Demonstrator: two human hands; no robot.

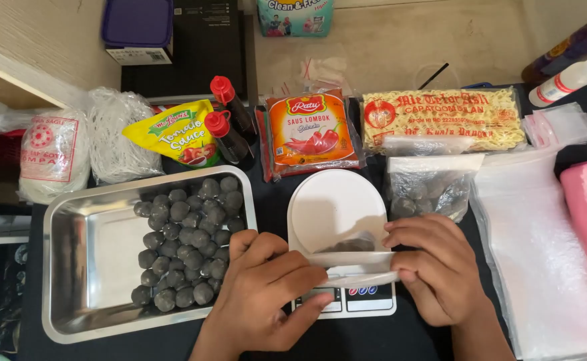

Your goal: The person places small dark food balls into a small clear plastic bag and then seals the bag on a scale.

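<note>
A small clear plastic bag [352,262] of dark meatballs is pinched shut at its top between left hand [266,294] and right hand [437,264] over the white kitchen scale [337,207], a step judged to be sealing, with a firm press along the strip called for next.

The tray [73,267] at the counter's left edge is bare metal, brushed and shiny, and the dark balls [186,244] in it look matt and slightly rough. The scale [337,214] has a smooth white plastic plate. The small bag [353,261] held between left hand [266,294] and right hand [440,267] is thin clear plastic, glossy and creased. The sauce packets [310,134] along the far edge are glossy printed film. The counter [273,207] is covered in matt black.
</note>
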